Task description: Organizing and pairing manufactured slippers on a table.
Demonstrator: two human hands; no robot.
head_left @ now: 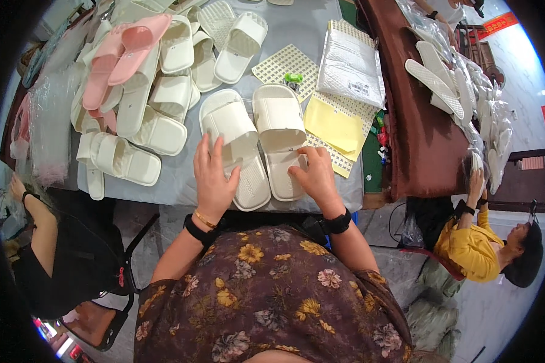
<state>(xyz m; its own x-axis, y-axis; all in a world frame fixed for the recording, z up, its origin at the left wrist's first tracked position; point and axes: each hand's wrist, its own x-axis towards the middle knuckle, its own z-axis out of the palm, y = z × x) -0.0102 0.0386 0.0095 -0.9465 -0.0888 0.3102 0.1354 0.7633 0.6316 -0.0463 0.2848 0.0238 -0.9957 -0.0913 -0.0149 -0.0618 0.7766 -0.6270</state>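
Side by side in front of me lie two white slide slippers, toes away from me: a left slipper (251, 175) and a right slipper (278, 112). My left hand (215, 181) rests over the outer side of the left slipper, fingers stretched out and thumb apart on its insole. My right hand (316, 176) is at the right slipper's outer edge. Its thumb and bent forefinger are apart, touching the insole behind the strap. A small dark mark shows on the insole near that forefinger. I see nothing held in either hand.
Stacked white slippers (169, 130) and pink slippers (140, 45) fill the table's left. Sticker sheets (290, 63), yellow paper (333, 127) and a white padded envelope (351, 69) lie to the right. A person in yellow (475, 245) handles bagged slippers at the brown table (430, 145); another person sits left.
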